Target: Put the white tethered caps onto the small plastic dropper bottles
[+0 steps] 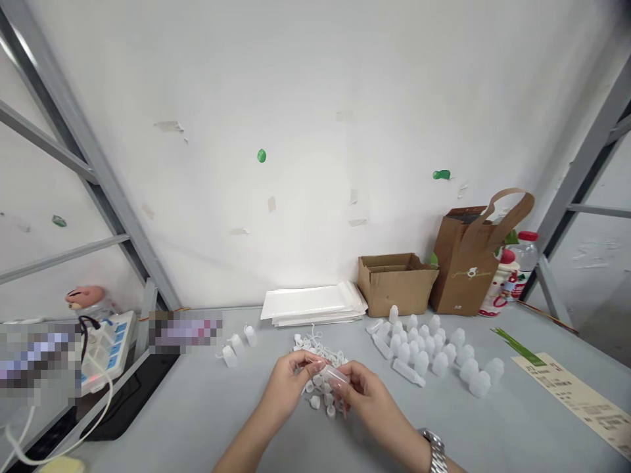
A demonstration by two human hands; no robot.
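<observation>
Translucent plastic bottle [336,375] tilts over small white caps [315,401]; right hand [365,391] pinches it, left hand [292,376] curls at its end, grip unclear.

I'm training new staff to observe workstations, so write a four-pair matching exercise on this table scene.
Things:
1. Heap of small white plastic caps
2. Silver metal-link watch
3. Stack of flat white packets
4. Three small translucent-white plastic bottles

Places:
A. On the wrist of the right hand
B. Standing to the left of the left hand
C. Beneath the cylindrical translucent plastic bottle at the fingers
D. Directly left of the open brown cardboard box

Pairs: 1-C, 2-A, 3-D, 4-B
</observation>
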